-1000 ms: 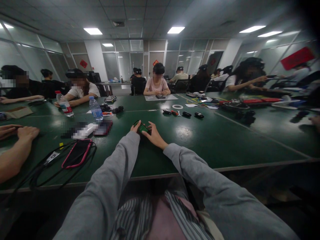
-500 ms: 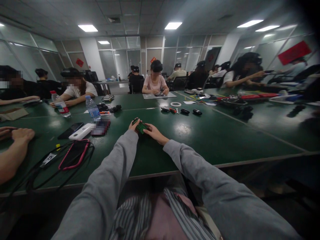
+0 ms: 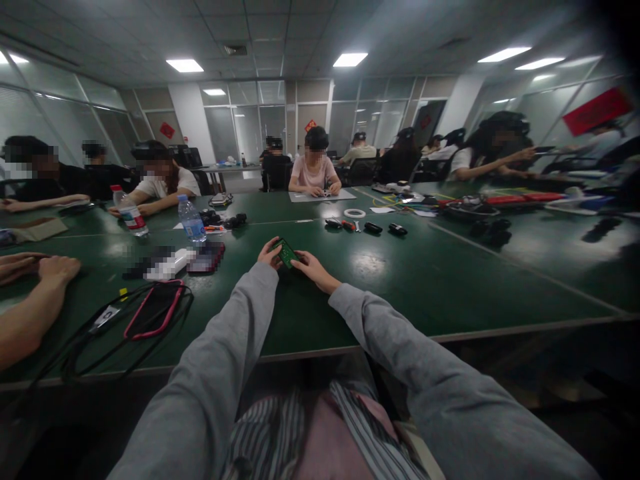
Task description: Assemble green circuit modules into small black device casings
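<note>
Between my hands a small green circuit board (image 3: 287,255) is held up, tilted, over the green table (image 3: 320,320). My left hand (image 3: 270,254) is closed on its left edge, thumb on the near face. Gripping the right edge is my right hand (image 3: 314,269), also with the thumb in front. My fingers behind the board are mostly hidden. Fine detail on the board is too small to make out.
Left of my arms lie a pink-rimmed phone case (image 3: 155,310), black cables (image 3: 75,347), phones and a water bottle (image 3: 191,220). Ahead are black-handled tools (image 3: 373,228) and a white tape ring (image 3: 355,213). A co-worker's arm (image 3: 35,307) rests at far left; a person (image 3: 314,170) sits opposite.
The whole view has shifted slightly down and right as the head moved. The circuit board has turned a little, showing more of its green face; both hands keep their hold.
</note>
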The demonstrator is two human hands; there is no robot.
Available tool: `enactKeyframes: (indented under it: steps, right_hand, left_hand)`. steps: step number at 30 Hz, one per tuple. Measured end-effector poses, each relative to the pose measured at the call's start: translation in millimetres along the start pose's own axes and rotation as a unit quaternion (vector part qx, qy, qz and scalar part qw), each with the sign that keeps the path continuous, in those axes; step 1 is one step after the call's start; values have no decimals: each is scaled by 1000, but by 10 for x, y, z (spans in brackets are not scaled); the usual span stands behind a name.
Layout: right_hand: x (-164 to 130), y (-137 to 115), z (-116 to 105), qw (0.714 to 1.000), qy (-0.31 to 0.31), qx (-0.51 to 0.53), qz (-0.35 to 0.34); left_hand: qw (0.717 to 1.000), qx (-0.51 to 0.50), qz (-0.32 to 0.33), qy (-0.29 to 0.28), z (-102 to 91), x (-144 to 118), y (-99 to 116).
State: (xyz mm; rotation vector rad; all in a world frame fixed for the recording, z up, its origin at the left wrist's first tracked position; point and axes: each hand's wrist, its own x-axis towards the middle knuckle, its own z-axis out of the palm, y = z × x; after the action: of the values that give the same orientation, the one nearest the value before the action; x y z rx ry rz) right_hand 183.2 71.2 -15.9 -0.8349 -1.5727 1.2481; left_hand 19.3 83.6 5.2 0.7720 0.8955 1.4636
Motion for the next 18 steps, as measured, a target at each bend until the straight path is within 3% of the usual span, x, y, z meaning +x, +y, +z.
enactKeyframes:
  steps: [8, 12, 15, 18]
  right_hand:
    - [4, -46, -1, 999, -18, -31, -8]
    - [3, -17, 11, 999, -17, -43, -23]
    - [-2, 0, 21, 995, 18, -77, -59]
    - [-8, -10, 4, 981, 84, -150, -94]
  left_hand:
    - [999, -17, 28, -24, -1, 2, -24]
    - [999, -25, 21, -4, 24, 20, -12]
    - [999, -28, -12, 38, 35, 45, -16]
    - [997, -31, -54, 40, 45, 48, -72]
